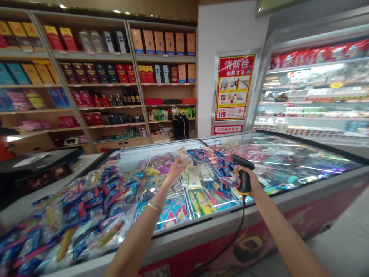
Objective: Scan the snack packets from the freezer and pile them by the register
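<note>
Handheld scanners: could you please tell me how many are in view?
1: the black corded scanner in the person's right grip, by the freezer. Others may be hidden.

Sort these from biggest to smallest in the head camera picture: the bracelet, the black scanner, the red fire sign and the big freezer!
1. freezer
2. fire sign
3. scanner
4. bracelet

The scanner is nearer the camera than the sign, which makes it look bigger.

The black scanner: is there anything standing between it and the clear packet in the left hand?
Nothing visible stands between the black scanner in the right hand and the clear packet in the left hand. The wrapped packs seen between them appear to lie lower, in the freezer.
</note>
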`<state>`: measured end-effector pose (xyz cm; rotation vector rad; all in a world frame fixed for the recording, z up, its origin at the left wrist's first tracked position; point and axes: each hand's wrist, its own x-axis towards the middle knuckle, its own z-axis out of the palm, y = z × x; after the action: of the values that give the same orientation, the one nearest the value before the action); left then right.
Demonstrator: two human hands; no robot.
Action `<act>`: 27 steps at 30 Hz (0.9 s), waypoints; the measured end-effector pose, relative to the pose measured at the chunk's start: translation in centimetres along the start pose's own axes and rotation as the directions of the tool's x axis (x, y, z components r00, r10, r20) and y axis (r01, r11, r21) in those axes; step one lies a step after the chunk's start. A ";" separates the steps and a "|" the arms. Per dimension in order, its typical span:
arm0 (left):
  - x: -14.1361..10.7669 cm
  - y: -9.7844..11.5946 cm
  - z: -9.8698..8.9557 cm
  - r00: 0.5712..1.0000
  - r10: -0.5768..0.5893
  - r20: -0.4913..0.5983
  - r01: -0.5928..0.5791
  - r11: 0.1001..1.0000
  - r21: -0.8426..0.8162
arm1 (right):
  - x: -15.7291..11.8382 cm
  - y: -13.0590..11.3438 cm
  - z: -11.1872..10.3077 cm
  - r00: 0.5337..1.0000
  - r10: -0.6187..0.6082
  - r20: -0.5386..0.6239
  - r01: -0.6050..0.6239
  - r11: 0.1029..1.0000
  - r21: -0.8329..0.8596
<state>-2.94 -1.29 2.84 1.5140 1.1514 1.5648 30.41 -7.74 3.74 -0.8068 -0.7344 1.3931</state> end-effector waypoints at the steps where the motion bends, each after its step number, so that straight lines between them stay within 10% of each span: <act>1: -0.2 0.0 -2.1 1.000 -0.007 -0.022 0.006 1.000 -0.013 | 0.0 0.3 1.7 0.999 0.010 0.043 -0.010 1.000 0.003; 6: -1.7 -0.2 -10.0 0.978 -0.042 -0.206 0.011 0.989 -0.147 | 1.3 4.4 11.1 0.967 0.053 0.250 -0.066 0.997 0.041; 13: -3.3 -2.4 -13.0 0.936 -0.040 -0.350 -0.082 0.941 -0.327 | 3.0 12.5 21.0 0.905 0.261 0.336 -0.293 0.955 0.049; 19: -3.1 -3.7 -13.5 0.917 -0.026 -0.398 -0.110 0.943 -0.313 | 2.3 17.1 21.5 0.829 0.438 0.348 -0.452 0.891 -0.045; 27: -3.0 -4.8 -13.1 0.901 -0.039 -0.432 -0.123 0.931 -0.342 | 1.7 16.9 21.3 0.834 0.413 0.365 -0.444 0.896 0.001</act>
<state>-16.09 -4.04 -2.01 0.9774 0.9829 2.0826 3.46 -4.75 1.14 -0.6805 -0.7915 2.0049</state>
